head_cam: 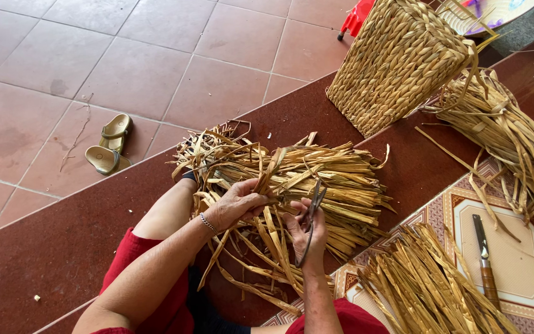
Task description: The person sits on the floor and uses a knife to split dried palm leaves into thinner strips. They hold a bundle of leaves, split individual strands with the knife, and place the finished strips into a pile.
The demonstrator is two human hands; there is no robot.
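Seated on a dark red floor mat (63,247), legs out, a heap of dried straw-coloured plant strips (316,185) lying across the lap and shins. Left hand (235,207) curled around a few of those flat strips, fingers (256,199) pinching them near the middle of the heap, a silver bracelet (207,222) at the wrist. Right hand (306,230) closed around a pair of dark metal scissors (311,218), blades pointing up and away, slightly parted, just beside the left-hand fingertips. Loose strips trailing down between the knees and over the red trousers (149,291).

To the right, on a patterned floor mat (514,260), a second bundle of trimmed straw strips (428,284), and just beside it a knife with a brown wooden handle (485,263), well apart from both hands. Farther up, a tall rectangular woven basket of the same pale fibre (397,62), tipped on its side, unfinished strands (508,136) spilling from its open end. On the terracotta floor tiles (143,62) to the left, a pair of olive-yellow sandals (111,143), well apart from the work.
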